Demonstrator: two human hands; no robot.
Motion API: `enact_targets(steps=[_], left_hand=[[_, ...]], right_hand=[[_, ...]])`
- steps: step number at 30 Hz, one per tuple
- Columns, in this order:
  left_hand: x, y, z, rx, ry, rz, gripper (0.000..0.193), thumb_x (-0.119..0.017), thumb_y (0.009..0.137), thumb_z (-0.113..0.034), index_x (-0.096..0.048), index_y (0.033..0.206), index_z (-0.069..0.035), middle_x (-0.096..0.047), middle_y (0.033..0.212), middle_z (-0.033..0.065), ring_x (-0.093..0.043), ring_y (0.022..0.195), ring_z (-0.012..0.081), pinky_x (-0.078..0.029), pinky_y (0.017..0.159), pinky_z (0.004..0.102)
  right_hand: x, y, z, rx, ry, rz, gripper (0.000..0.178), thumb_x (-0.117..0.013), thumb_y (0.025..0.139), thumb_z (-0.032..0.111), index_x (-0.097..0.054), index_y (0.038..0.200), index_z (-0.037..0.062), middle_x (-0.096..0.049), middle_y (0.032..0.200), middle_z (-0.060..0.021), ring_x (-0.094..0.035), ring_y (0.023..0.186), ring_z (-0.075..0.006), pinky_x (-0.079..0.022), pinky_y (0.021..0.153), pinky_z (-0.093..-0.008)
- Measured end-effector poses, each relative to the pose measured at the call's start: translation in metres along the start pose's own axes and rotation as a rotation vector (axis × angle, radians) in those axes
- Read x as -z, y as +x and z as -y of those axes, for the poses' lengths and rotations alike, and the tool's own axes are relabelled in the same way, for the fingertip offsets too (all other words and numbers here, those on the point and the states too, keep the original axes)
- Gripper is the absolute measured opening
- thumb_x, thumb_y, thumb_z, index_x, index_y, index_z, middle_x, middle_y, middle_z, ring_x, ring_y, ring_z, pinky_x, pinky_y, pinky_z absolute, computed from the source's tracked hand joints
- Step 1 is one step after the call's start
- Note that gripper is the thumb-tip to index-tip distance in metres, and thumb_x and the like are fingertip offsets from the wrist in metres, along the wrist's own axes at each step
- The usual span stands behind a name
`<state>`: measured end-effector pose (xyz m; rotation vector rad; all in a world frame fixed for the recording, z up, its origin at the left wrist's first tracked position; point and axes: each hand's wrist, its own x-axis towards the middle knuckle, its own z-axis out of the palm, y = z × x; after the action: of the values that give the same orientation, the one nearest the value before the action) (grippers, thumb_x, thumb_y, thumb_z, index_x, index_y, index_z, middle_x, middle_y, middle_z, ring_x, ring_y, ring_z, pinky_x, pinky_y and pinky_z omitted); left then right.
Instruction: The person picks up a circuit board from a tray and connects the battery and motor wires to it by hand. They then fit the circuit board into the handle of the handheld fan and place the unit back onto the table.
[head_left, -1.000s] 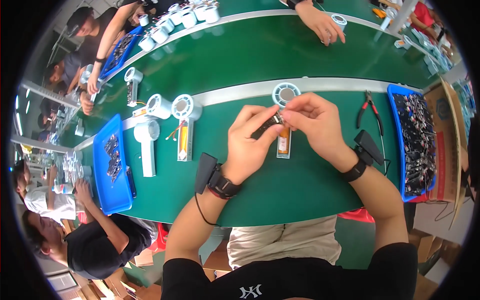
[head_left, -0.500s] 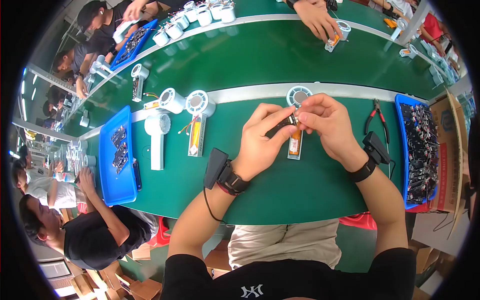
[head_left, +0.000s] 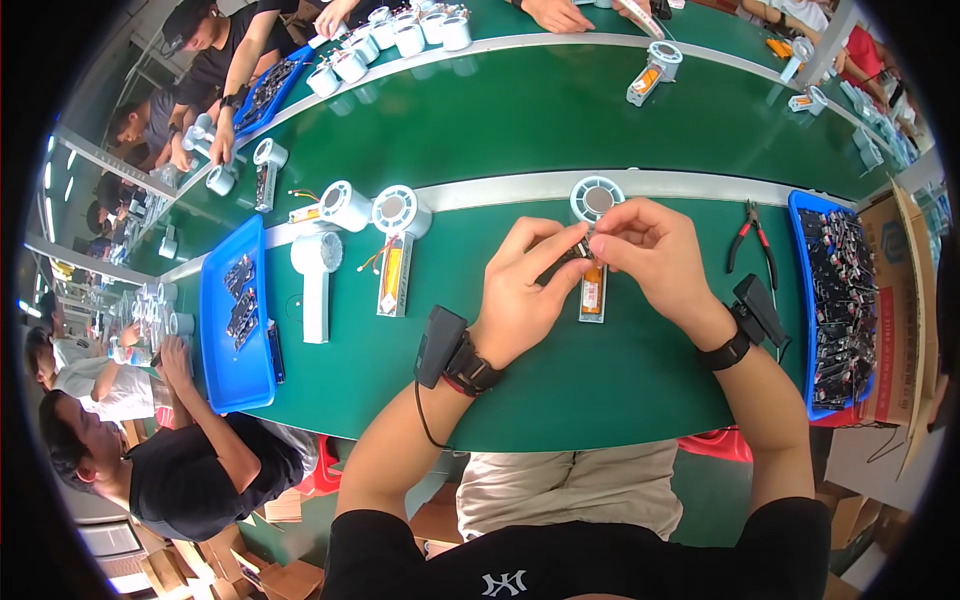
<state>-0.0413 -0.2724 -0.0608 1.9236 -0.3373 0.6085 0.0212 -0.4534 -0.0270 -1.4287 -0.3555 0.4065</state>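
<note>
Between thumb and fingers, my left hand [head_left: 522, 285] grips a small black circuit board [head_left: 566, 262]. The fingertips of my right hand [head_left: 648, 245] are pinched at the board's right end, over what looks like a small connector, mostly hidden. Beneath both hands lies a pale blue handheld fan body [head_left: 597, 198], its round head away from me and its opened handle toward me. An orange battery [head_left: 592, 290] shows inside that handle.
On the left are more fan bodies [head_left: 402, 212] and a blue tray [head_left: 236, 375] with a few boards. Red-handled cutters [head_left: 752, 243] lie to the right, beside a blue tray [head_left: 800, 300] heaped with boards. Across the divider, another fan body [head_left: 645, 82] lies on the green belt.
My right fingers have shifted slightly at the board's end; my left hand keeps its grip. Across the divider, a co-worker's hand has let go of a fan body and drawn back.
</note>
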Motion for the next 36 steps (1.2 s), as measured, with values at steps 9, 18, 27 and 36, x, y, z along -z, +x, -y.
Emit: enact_targets(steps=[9, 18, 27, 36], left_hand=[[-0.002, 0.001, 0.002, -0.195, 0.305, -0.038, 0.04, -0.081, 0.078, -0.003, -0.073, 0.118, -0.007, -0.064, 0.101, 0.0065, -0.062, 0.084, 0.0258, -0.051, 0.073, 0.0368], [-0.003, 0.002, -0.002, -0.247, 0.36, -0.017, 0.041, -0.081, 0.078, -0.004, -0.073, 0.118, -0.006, -0.064, 0.1, 0.008, -0.062, 0.084, 0.0275, -0.051, 0.074, 0.0377], [0.009, 0.006, 0.007, 0.154, -0.083, 0.009, 0.034, -0.071, 0.087, -0.001, -0.07, 0.121, -0.001, -0.062, 0.102, 0.008, -0.061, 0.086, 0.0147, -0.049, 0.075, 0.0273], [0.013, 0.008, 0.017, 0.23, -0.228, 0.14, 0.033, -0.068, 0.088, 0.0, -0.071, 0.12, -0.001, -0.061, 0.101, 0.0052, -0.058, 0.086, 0.0119, -0.047, 0.075, 0.0253]], right_hand=[[0.001, -0.002, -0.004, 0.167, -0.297, -0.024, 0.018, -0.076, 0.084, -0.003, -0.063, 0.094, 0.0003, -0.07, 0.096, -0.007, -0.068, 0.085, -0.0107, -0.056, 0.077, -0.0243], [0.006, -0.003, -0.006, 0.089, -0.071, 0.016, 0.017, -0.074, 0.086, -0.003, -0.06, 0.094, 0.0018, -0.068, 0.098, -0.0062, -0.067, 0.088, -0.0109, -0.056, 0.08, -0.0251], [0.023, 0.0, 0.024, 0.267, -0.616, 0.212, 0.015, -0.073, 0.084, 0.0, -0.066, 0.097, 0.003, -0.066, 0.103, -0.0043, -0.065, 0.088, -0.0128, -0.053, 0.071, -0.0271], [0.03, 0.005, 0.002, 0.466, -0.773, 0.244, 0.011, -0.072, 0.087, 0.003, -0.072, 0.098, 0.0046, -0.067, 0.104, -0.007, -0.066, 0.082, -0.0229, -0.054, 0.069, -0.0314]])
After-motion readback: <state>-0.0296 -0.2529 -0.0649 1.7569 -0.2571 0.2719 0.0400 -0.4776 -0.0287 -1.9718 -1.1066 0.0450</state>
